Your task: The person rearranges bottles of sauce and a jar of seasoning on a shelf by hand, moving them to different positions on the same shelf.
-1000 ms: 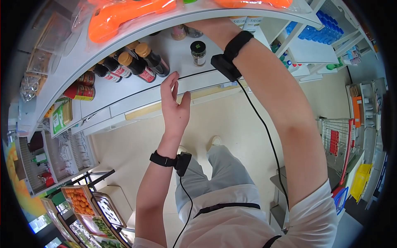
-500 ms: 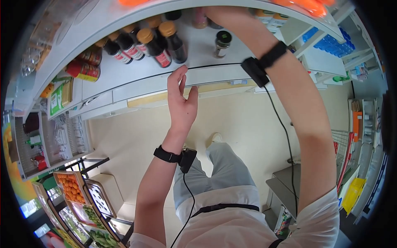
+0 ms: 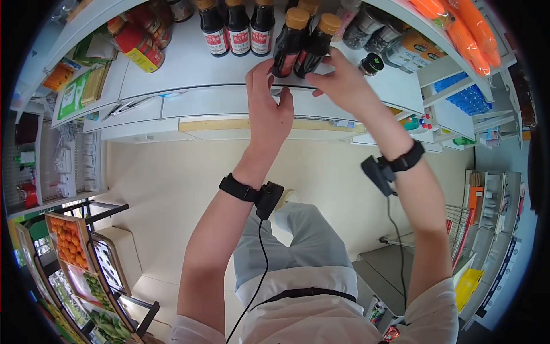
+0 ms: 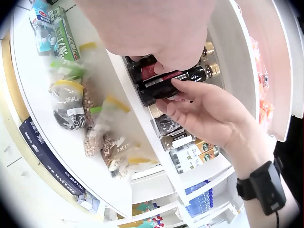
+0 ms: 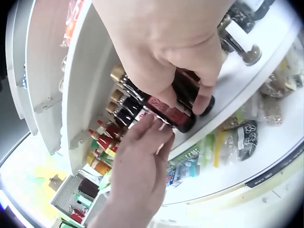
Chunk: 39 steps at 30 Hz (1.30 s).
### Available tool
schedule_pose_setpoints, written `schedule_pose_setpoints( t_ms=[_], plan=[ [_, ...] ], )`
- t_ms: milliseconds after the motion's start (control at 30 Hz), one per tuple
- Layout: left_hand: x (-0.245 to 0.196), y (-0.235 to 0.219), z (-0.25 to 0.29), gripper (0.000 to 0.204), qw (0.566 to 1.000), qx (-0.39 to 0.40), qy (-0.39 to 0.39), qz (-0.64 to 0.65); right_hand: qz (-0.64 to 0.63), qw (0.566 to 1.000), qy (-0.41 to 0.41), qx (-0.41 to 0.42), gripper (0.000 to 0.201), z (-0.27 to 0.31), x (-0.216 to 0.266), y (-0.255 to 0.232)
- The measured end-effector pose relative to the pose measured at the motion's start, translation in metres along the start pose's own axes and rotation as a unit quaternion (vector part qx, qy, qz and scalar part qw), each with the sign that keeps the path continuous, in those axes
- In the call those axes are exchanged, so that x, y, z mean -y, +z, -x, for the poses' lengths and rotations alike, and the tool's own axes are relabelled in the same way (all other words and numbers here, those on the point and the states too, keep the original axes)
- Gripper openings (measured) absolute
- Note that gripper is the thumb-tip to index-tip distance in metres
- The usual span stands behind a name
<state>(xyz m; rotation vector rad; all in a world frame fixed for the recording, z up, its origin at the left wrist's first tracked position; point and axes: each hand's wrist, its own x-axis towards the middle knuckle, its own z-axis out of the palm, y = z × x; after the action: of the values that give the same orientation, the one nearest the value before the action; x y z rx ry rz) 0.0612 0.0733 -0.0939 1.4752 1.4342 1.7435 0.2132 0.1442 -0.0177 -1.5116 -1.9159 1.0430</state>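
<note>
Two dark sauce bottles with tan caps stand side by side near the shelf's front edge in the head view. My right hand (image 3: pixel 346 86) is at the right sauce bottle (image 3: pixel 315 49), thumb across its lower front and fingers along its far side. The left hand (image 3: pixel 269 114) reaches up to the left sauce bottle (image 3: pixel 286 46), its slightly bent fingertips against that bottle's left side and the thumb held apart. In the right wrist view the left bottle's red label (image 5: pixel 166 111) shows between both hands. Another tan-capped bottle (image 3: pixel 308 6) stands partly hidden behind.
Left of the pair, three dark bottles (image 3: pixel 238 31) stand in a row, with red-capped yellow-label bottles (image 3: pixel 134 46) farther left. A black-capped spice jar (image 3: pixel 371 64) and larger jars (image 3: pixel 366 28) are at the right. An upper shelf (image 4: pixel 232 42) overhangs; bagged goods (image 4: pixel 71 104) lie on a lower level.
My right hand has come out from deep in the shelf to the front bottle pair. The left hand has moved up to them. Three bottles now show in a separate row; the head view has shifted.
</note>
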Motion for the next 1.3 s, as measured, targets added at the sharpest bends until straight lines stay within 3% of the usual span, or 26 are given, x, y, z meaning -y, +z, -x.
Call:
schedule_pose_setpoints(
  t_ms=[67, 167, 233, 333, 433, 567, 767, 867, 1000, 1167, 1233, 1300],
  plan=[
    [-0.001, 0.001, -0.009, 0.052, 0.999, -0.003, 0.011, -0.034, -0.016, 0.999, -0.004, -0.03, 0.062, -0.007, -0.012, 0.015],
    [0.007, 0.005, -0.025, 0.051, 0.998, -0.009, 0.034, -0.048, -0.076, 0.991, -0.075, -0.085, 0.056, -0.014, -0.018, 0.024],
    [0.009, 0.006, -0.028, 0.05, 0.997, -0.008, 0.046, -0.054, -0.078, 0.991, -0.072, -0.083, 0.055, -0.015, -0.019, 0.025],
    [0.006, 0.006, -0.036, 0.051, 1.0, 0.016, -0.005, -0.02, -0.083, 0.991, -0.069, -0.075, 0.053, -0.018, -0.016, 0.023],
    [-0.001, 0.006, -0.042, 0.052, 0.998, 0.058, -0.029, -0.023, -0.189, 0.982, 0.005, -0.025, 0.059, -0.019, -0.012, 0.018],
    [-0.002, 0.011, -0.047, 0.054, 0.994, 0.086, -0.071, -0.014, -0.23, 0.973, 0.032, -0.005, 0.056, -0.023, -0.013, 0.014],
    [0.0, 0.023, -0.049, 0.055, 0.993, 0.076, -0.085, -0.014, -0.178, 0.983, 0.02, -0.039, 0.057, -0.029, -0.018, 0.016],
    [0.008, 0.034, -0.056, 0.056, 0.997, 0.061, -0.049, -0.002, -0.171, 0.984, 0.028, -0.049, 0.06, -0.039, -0.021, 0.014],
    [0.018, 0.047, -0.068, 0.062, 0.998, 0.049, -0.046, 0.009, -0.133, 0.985, -0.021, -0.11, 0.056, -0.063, -0.033, 0.018],
    [0.03, 0.06, -0.087, 0.069, 0.997, 0.041, -0.067, 0.018, -0.123, 0.982, 0.021, -0.141, 0.061, -0.088, -0.03, 0.018],
    [0.034, 0.066, -0.095, 0.072, 0.999, 0.015, -0.033, 0.023, -0.126, 0.981, 0.059, -0.138, 0.067, -0.098, -0.03, 0.017],
    [0.037, 0.071, -0.102, 0.074, 1.0, 0.001, -0.017, 0.026, -0.129, 0.979, 0.042, -0.149, 0.064, -0.111, -0.031, 0.018]
  ],
)
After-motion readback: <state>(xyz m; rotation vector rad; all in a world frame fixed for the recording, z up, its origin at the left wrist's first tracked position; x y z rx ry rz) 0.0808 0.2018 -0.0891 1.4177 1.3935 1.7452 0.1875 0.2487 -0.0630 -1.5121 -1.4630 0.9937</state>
